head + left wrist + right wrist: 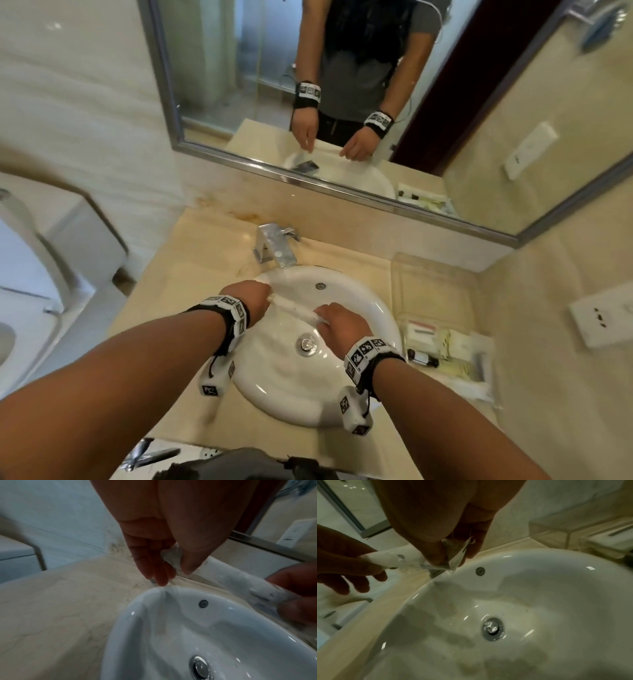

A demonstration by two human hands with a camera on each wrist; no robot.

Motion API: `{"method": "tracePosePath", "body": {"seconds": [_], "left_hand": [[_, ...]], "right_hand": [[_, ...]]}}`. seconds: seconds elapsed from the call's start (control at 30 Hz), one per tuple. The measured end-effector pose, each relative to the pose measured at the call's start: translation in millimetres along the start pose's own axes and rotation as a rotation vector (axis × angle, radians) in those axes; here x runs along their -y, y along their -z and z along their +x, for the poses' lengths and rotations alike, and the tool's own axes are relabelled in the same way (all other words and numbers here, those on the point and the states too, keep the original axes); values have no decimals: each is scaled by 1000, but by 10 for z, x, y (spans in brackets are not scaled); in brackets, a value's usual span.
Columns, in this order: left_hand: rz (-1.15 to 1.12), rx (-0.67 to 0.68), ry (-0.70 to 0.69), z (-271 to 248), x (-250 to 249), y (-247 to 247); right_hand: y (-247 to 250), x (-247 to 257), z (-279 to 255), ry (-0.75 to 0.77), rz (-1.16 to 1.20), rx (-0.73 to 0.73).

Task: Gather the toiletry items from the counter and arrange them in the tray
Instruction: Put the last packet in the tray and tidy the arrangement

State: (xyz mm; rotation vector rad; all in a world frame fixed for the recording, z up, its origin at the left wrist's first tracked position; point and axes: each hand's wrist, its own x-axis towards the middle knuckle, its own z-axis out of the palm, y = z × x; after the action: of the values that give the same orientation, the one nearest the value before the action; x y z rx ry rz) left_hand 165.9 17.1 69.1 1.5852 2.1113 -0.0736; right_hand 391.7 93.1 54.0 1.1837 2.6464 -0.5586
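A long white plastic-wrapped toiletry packet point(294, 308) stretches between my two hands above the white sink point(373, 308). My left hand point(255, 299) pinches its left end point(172, 556) between thumb and fingers. My right hand point(334, 323) pinches the right end point(456, 559), where the clear wrapper crumples. The clear tray point(404, 274) stands on the counter right of the sink, its far part bare. Several sachets, a white box point(422, 331) and a small dark bottle point(423, 358) lie at its near end; whether inside the tray or beside it I cannot tell.
A chrome faucet point(274, 245) stands behind the sink, whose drain plug point(307, 343) sits mid-bowl. A mirror point(342, 102) lines the back wall. A toilet point(30, 274) is at the left. A wall socket point(603, 318) is at the right. Beige counter point(191, 274) surrounds the sink.
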Motion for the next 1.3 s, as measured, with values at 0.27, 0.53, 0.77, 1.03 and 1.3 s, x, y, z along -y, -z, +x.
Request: {"method": "tracePosePath", "body": {"seconds": [0.27, 0.53, 0.77, 1.03, 1.3], "left_hand": [[154, 139, -127, 186, -1070, -69], [142, 229, -244, 288, -2033, -458], [228, 276, -296, 497, -2730, -806], [-3, 114, -442, 658, -3219, -894], [-111, 102, -317, 765, -3483, -872]], "right_hand": [[110, -916, -458, -165, -39, -91], [-52, -1819, -981, -244, -236, -18], [-39, -2370, -1318, -363, -280, -19], [191, -2612, -1453, -281, -78, -21], [260, -2651, -1222, -708, 505, -176]]}}
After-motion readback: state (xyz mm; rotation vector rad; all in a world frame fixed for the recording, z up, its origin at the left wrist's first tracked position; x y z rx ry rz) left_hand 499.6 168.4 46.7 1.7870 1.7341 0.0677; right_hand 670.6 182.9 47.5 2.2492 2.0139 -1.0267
